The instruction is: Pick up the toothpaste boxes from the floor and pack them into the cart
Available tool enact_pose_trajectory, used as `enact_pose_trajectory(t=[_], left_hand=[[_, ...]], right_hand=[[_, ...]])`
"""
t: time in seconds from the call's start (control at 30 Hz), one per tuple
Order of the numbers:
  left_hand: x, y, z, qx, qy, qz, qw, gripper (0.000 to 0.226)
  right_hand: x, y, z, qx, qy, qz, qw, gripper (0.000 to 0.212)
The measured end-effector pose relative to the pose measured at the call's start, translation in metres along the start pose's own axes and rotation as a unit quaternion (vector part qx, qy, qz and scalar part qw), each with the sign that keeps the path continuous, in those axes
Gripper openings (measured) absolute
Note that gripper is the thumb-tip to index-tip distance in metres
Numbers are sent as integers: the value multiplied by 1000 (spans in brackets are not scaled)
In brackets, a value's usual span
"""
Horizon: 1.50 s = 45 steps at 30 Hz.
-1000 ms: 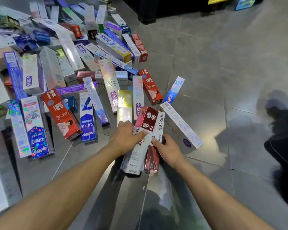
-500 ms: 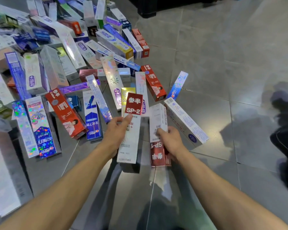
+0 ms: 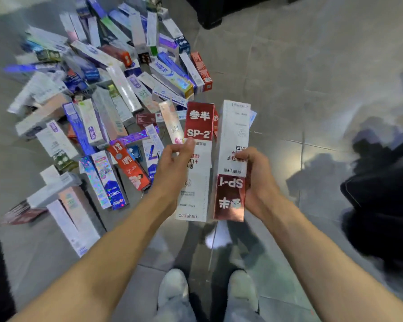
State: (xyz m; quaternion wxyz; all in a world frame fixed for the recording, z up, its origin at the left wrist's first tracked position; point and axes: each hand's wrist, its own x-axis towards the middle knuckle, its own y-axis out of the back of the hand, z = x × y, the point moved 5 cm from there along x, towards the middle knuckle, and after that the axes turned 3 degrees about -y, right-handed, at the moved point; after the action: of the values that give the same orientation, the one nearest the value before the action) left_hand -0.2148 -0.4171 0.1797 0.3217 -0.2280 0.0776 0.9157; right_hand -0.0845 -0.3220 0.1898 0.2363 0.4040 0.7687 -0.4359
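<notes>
Fingers [image 3: 244, 155] of the right hand [image 3: 260, 182] curled over the long edge of the SP-1 box [image 3: 233, 159], thumb side hidden behind it; clamped on it, red end toward the body, white end pointing away. Fingers of the left hand [image 3: 172, 168] wrapped round the near edge of the SP-2 box [image 3: 197, 163], thumb laid across its printed face just under the red panel; likewise clamped. Held side by side, long edges close together, possibly touching, both lifted clear of the floor [image 3: 312, 89].

Directly below the fingers, between the forearms: two pale shoes [image 3: 172, 289] on the grey tile. Beyond and to the left of the left hand: the heap of toothpaste boxes [image 3: 107, 108], dozens deep, scattered flat and overlapping, some blurred past reading. Just behind the two held boxes, more of the heap partly hidden. Far off to the right of the right hand: a dark shape [image 3: 382, 201], too blurred to name. No cart recognisable anywhere in view.

Judged from this: two boxes picked up, none visibly packed. Nearly all the work left, with the pile still on the floor. Carrying the pair to the cart likely the step in hand.
</notes>
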Motion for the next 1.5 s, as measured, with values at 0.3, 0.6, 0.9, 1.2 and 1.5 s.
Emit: enact_pose_trajectory(t=[0.3,0.6,0.9,1.2,1.5], left_hand=[[-176,-31,313,-12,-58,-17,998,34],[-329,-76,523,-44,-102,-85,990,33],[-405,-107,552,-53,-122,-223,966,26],[-547,-209,472,34,-3,-483,875,32],[-734,-271,358,126,63,-654,744,42]], right_hand=[[-262,-142,-202,-67,73,-1,995,22],[-488,-222,-322,-29,166,-47,985,22],[-622,-184,-282,104,270,90,953,17],[-774,-70,-154,230,364,317,845,52],[-905,46,-33,343,446,391,728,61]])
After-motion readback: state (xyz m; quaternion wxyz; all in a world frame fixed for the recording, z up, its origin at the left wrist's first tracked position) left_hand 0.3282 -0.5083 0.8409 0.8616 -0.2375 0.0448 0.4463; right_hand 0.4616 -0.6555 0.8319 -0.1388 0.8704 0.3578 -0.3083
